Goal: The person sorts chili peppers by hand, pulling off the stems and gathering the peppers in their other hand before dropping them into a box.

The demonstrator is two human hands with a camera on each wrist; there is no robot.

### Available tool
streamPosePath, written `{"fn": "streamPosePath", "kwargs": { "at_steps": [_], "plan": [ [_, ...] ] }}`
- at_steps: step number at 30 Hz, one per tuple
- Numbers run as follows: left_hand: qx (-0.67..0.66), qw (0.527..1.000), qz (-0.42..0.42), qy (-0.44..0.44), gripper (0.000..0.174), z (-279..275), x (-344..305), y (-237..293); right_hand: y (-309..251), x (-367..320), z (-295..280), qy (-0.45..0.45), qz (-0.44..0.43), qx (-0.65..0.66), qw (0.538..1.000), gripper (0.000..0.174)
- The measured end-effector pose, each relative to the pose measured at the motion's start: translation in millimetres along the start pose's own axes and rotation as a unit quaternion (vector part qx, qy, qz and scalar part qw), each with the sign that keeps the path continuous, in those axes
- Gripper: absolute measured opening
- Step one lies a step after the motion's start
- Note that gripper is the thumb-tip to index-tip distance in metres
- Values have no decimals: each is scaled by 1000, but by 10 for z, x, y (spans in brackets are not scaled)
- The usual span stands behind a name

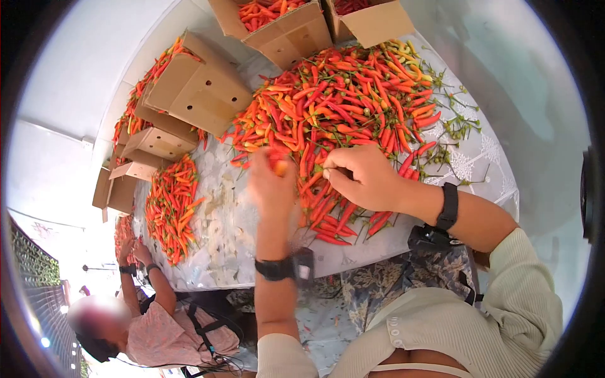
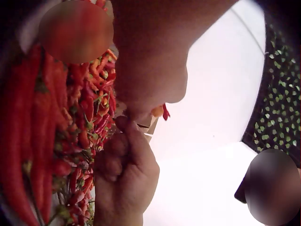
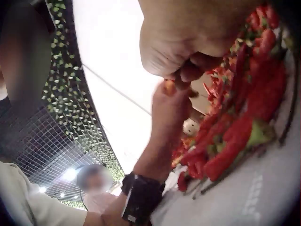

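My left hand (image 1: 272, 186), blurred in the head view, curls its fingers round a few red and orange peppers. Their tips (image 2: 162, 111) poke out past the hand in the left wrist view, and an orange one (image 3: 169, 87) shows at its fingers in the right wrist view. Just to the right is my right hand (image 1: 367, 177), its thumb and forefinger pinched together at a small pale-green stem end; the other fingers are curled. Both hands are over the near part of a big heap of red and orange peppers (image 1: 340, 104). Their fingertips are close together in both wrist views.
Cardboard boxes of peppers (image 1: 201, 88) line the table's far and left sides. A smaller pepper heap (image 1: 170, 211) lies on the left, near another person (image 1: 179, 334) working at the table. Loose green stems (image 1: 463, 126) are scattered right of the big heap on the patterned tablecloth (image 1: 498, 170).
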State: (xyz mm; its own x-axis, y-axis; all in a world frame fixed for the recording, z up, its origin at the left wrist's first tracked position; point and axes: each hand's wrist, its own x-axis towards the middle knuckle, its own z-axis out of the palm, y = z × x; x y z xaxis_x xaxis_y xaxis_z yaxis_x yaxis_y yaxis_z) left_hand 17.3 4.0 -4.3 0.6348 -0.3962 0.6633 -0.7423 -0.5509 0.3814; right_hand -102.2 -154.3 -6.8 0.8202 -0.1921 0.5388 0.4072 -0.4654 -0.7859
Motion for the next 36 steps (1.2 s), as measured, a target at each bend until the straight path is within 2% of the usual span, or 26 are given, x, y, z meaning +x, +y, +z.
{"fn": "streamPosePath", "kwargs": {
  "at_steps": [1, 2, 3, 4, 5, 8, 11, 14, 15, 18, 21, 24, 26, 30, 33, 36],
  "plan": [
    [28, 999, -39, 17, 25, -38, 48, -119, -51, -15, -53, -6, 7, -5, 1000, 10],
    [-122, 985, -122, 18, 22, -85, 66, -187, -73, -18, -85, -11, 13, -9, 1000, 11],
    [-268, 942, -200, 18, 19, -140, 94, -230, -30, -2, -78, -1, 2, -30, 1000, 11],
    [-405, 873, -271, 14, 17, -174, 111, -241, 49, 30, -60, 12, -8, -51, 999, 12],
    [-484, 829, -281, -4, 11, -163, 93, -204, 107, 62, -61, 25, -18, -73, 997, 12],
    [-583, 746, -313, -71, 17, -199, 59, -12, 137, 112, -204, -26, -47, -240, 969, 21],
    [-630, 686, -340, -127, 17, -158, 44, 20, 263, 159, -205, 71, -64, -262, 960, 24],
    [-686, 590, -389, -173, 10, -141, 44, 21, 359, 216, -277, 81, -70, -380, 919, 23],
    [-682, 590, -390, -185, 10, -130, 31, 12, 366, 208, -267, 76, -42, -446, 891, 20],
    [-670, 591, -398, -210, 8, -85, -1, 22, 313, 217, -261, 50, -71, -477, 875, 16],
    [-656, 595, -411, -214, 7, -97, 17, 110, 301, 240, -234, 45, -9, -452, 891, 17],
    [-661, 586, -416, -217, 6, -94, 32, 120, 300, 230, -254, 28, 9, -433, 901, 18],
    [-674, 567, -416, -226, 7, -79, 27, 59, 280, 234, -268, 56, -8, -357, 933, 16],
    [-628, 617, -399, -255, 11, -90, 3, 81, 246, 268, -197, 171, -88, -233, 953, 23],
    [-610, 630, -400, -266, 14, -107, -1, 130, 182, 241, -232, 124, -99, -194, 968, 28],
    [-608, 629, -397, -277, 16, -93, -11, 106, 181, 242, -235, 131, -131, -144, 972, 28]
  ]
}}
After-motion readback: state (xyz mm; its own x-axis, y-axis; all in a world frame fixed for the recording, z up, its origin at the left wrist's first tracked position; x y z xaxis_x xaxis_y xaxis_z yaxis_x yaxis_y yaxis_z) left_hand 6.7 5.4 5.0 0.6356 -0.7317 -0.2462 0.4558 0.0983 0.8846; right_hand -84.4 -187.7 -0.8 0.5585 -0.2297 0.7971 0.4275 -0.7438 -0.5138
